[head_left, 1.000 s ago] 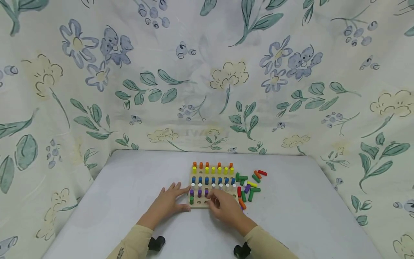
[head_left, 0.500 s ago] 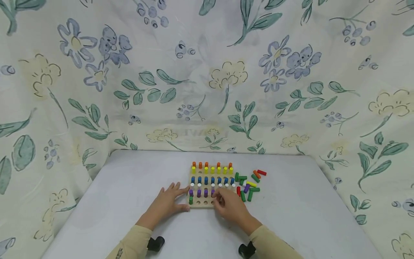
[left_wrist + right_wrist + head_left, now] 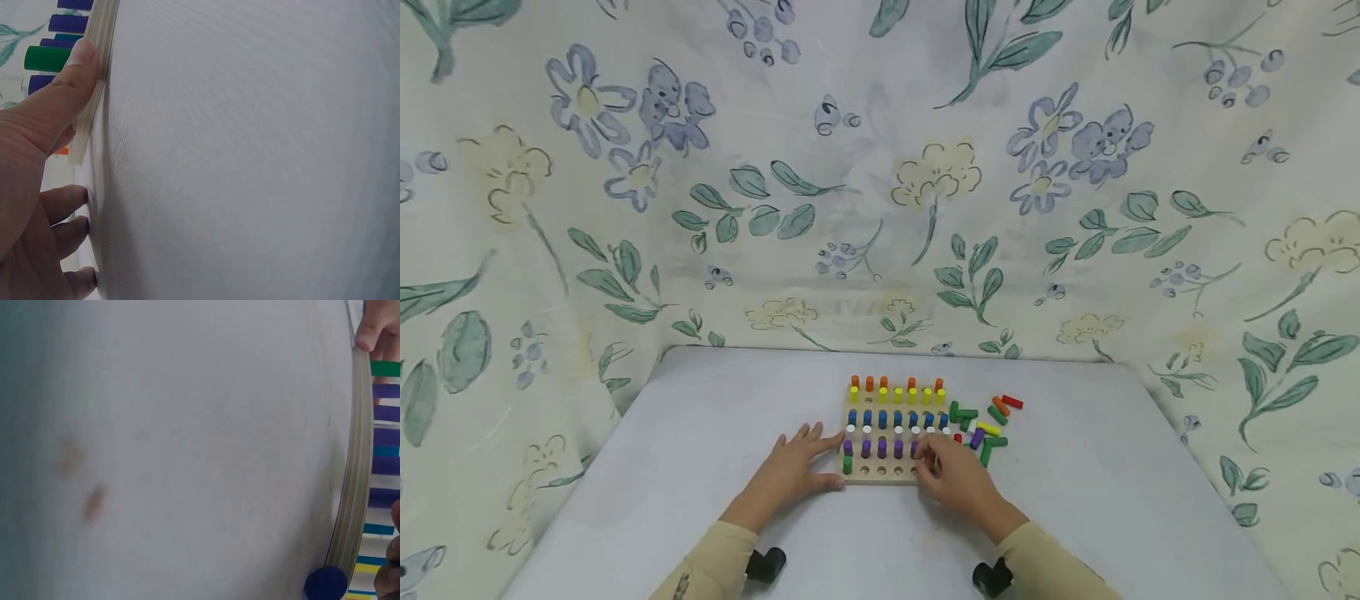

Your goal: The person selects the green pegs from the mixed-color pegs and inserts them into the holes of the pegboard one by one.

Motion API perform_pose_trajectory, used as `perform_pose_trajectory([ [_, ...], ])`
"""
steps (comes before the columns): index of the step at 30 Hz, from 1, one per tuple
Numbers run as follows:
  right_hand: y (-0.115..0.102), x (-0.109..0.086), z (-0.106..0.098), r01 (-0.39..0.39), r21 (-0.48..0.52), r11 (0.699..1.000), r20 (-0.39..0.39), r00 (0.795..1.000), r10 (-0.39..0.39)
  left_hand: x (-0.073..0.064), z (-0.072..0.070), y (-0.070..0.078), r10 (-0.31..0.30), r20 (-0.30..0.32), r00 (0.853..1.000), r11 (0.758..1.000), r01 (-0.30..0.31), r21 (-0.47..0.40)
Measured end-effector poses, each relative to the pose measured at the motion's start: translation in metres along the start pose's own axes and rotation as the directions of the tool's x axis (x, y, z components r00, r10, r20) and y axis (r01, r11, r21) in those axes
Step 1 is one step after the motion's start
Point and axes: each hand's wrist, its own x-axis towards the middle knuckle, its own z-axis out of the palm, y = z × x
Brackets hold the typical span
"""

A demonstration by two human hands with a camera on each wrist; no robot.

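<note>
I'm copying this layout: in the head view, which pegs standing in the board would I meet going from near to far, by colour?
A green peg, then purple pegs, white pegs, blue pegs, yellow pegs, orange pegs.

Loose pegs [image 3: 997, 442] are strewn right of the pegboard [image 3: 880, 479], its left edge touched by the left hand [image 3: 793, 463], a standing purple peg [image 3: 914, 449] gripped by the right hand [image 3: 957, 475].
</note>
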Motion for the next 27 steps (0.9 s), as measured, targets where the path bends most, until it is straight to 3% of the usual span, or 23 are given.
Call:
perform_pose_trajectory([
  [27,0.019,-0.008,-0.015,-0.056,-0.020,0.998,-0.035,0.998,0.055,-0.001,-0.001,0.003,-0.002,0.001,1.000,1.000,0.002,0.011],
])
